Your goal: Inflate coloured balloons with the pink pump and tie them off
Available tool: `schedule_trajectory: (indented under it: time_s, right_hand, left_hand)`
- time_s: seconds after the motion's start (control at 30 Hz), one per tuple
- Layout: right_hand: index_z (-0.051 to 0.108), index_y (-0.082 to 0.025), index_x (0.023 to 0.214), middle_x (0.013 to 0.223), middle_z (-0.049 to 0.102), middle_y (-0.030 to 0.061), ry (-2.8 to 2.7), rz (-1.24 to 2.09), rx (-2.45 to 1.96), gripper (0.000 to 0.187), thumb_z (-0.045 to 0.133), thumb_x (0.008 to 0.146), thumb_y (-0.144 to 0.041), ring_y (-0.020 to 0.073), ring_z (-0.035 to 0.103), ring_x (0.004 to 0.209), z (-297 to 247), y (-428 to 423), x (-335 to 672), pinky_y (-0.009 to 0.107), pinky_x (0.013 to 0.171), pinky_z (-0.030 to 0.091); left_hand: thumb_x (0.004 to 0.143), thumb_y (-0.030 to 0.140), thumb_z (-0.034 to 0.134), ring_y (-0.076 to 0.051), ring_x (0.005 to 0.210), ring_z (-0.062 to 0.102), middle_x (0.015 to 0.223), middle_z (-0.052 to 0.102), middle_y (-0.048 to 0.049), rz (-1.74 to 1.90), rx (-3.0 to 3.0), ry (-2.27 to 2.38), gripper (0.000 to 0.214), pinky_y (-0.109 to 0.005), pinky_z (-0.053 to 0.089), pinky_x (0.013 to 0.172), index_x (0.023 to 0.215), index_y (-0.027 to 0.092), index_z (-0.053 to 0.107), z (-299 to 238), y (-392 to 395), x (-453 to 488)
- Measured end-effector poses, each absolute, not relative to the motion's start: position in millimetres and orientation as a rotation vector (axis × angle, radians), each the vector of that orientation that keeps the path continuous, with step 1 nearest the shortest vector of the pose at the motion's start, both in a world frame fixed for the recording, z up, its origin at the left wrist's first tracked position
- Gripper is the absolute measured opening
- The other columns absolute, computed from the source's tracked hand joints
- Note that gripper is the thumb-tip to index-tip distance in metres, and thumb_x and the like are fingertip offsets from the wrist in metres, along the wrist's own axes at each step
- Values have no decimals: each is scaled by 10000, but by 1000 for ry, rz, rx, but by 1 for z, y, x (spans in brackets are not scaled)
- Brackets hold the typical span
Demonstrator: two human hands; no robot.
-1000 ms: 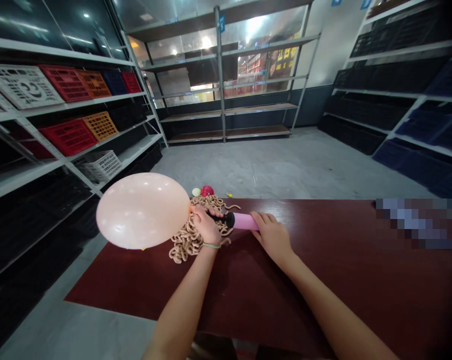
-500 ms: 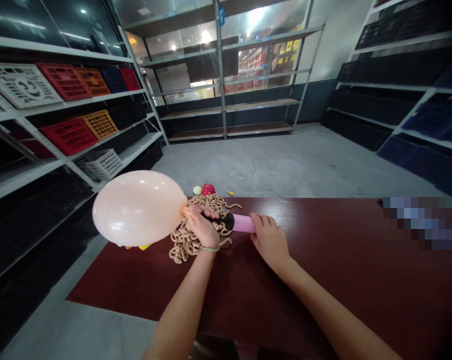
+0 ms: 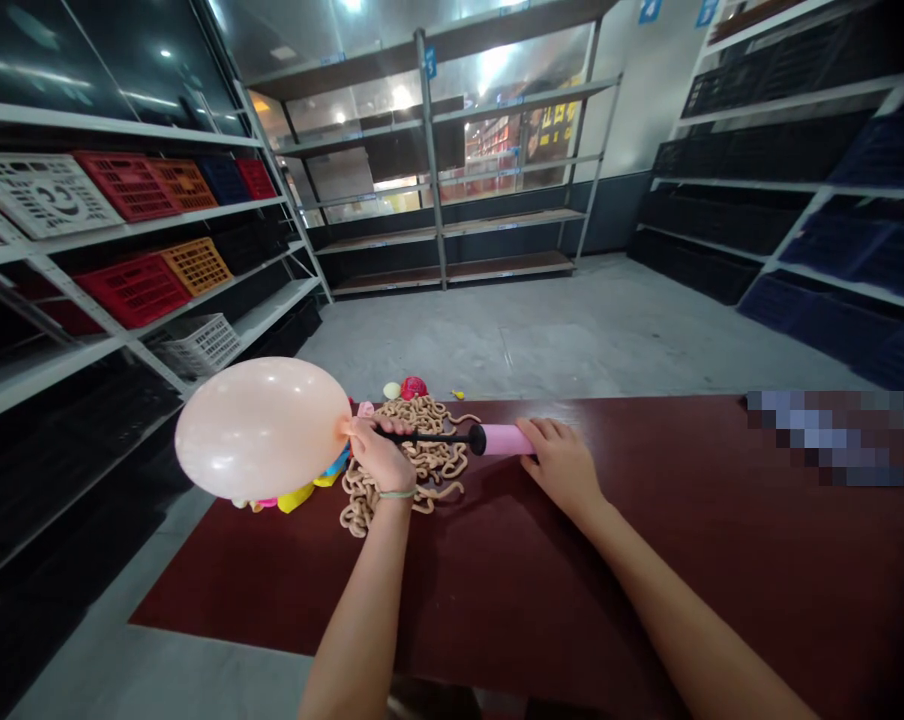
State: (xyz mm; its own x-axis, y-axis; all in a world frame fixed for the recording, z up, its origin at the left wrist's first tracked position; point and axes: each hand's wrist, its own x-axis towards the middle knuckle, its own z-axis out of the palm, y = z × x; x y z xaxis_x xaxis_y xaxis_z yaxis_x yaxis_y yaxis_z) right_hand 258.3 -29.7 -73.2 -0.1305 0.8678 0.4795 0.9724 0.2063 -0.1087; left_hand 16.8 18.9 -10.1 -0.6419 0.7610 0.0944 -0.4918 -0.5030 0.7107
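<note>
With the left hand (image 3: 378, 458) pinching the balloon (image 3: 261, 428) neck, the right hand (image 3: 564, 468), clenched on the pump (image 3: 503, 439), should stroke straight.

Only one cam, worn on the person's head, tilted forward and down: left hand (image 3: 381, 455) and right hand (image 3: 564, 465) sit close under it, shelves (image 3: 452, 215) far beyond the fingers (image 3: 546, 432).
</note>
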Motion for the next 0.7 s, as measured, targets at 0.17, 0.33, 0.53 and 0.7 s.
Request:
schedule_trajectory:
  time_s: [0.17,0.33,0.53,0.7]
  right_hand:
    - [549,-253,1315,1149,618,86,-2047,-253,-1662,506,595,812,-219,272,495,1057,-70,-41,234,372,874,378]
    - [456,-269,1426,1088,626,86,-2149,-197,-1601,545,575,897,-334,255,517,980,-73,-49,215,346,797,370]
    - [442,-250,1443,1095,633,97,-2163,-284,-1504,536,538,942,-413,249,533,985,-69,-49,215,372,847,374]
    - [448,-221,1425,1085,631,85,-2125,-244,-1470,519,541,944,-393,214,559,933,-66,-54,205,307,780,401]
  left_hand:
    - [895,378,479,-88,430,394,555,385,73,2195,549,798,256,-229,353,444,727,222,365,-12,12,28]
    - [910,425,499,-101,414,426,536,425,63,2065,615,819,288,-251,383,444,733,221,398,-27,9,53]
    - [914,421,486,-101,423,422,534,420,66,2023,615,848,279,-256,405,456,744,218,396,-19,12,45]
    - [903,432,486,-115,477,498,611,496,45,2070,652,853,249,-273,455,508,798,223,400,-3,10,40]
